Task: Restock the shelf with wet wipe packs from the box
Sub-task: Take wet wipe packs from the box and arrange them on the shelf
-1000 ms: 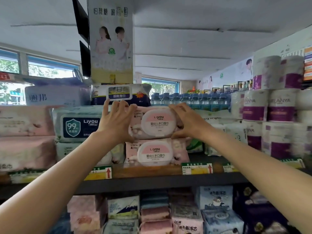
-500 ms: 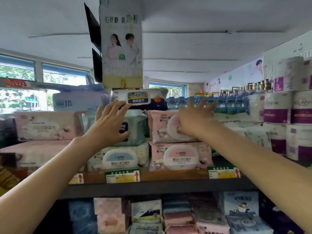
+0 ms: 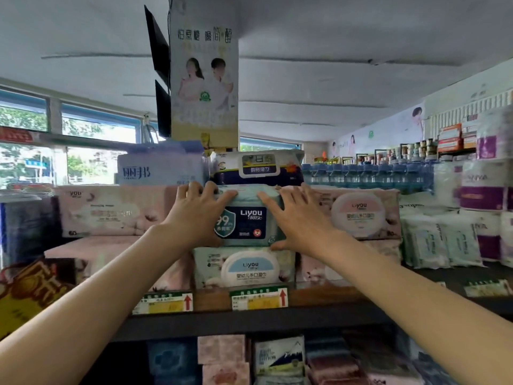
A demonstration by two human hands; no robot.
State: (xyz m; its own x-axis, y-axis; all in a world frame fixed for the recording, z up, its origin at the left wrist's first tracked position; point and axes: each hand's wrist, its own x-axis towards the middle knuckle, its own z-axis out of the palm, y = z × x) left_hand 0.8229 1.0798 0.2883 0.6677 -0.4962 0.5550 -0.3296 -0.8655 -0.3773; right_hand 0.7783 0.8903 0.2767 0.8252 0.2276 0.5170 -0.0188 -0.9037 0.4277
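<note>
Currently both hands bracket the teal wipe pack [image 3: 244, 218] on the shelf [image 3: 249, 320]: left hand [image 3: 194, 215] fingers curl over its top-left edge, right hand [image 3: 297, 218] lies flat against its right side. Pack sits atop a blue-lidded pack [image 3: 249, 266]. Shelf looks largely stocked; box not visible, remaining count unknown.

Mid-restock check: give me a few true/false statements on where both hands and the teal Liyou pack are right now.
1. Both hands are on the teal Liyou pack. True: left hand and right hand flank it.
2. The teal pack sits on a pack with a blue round lid. True.
3. The pack right of the teal one has a green lid. False: the pink-lidded pack is there.
4. The right hand holds a bottle. False: it rests on the teal pack.
</note>
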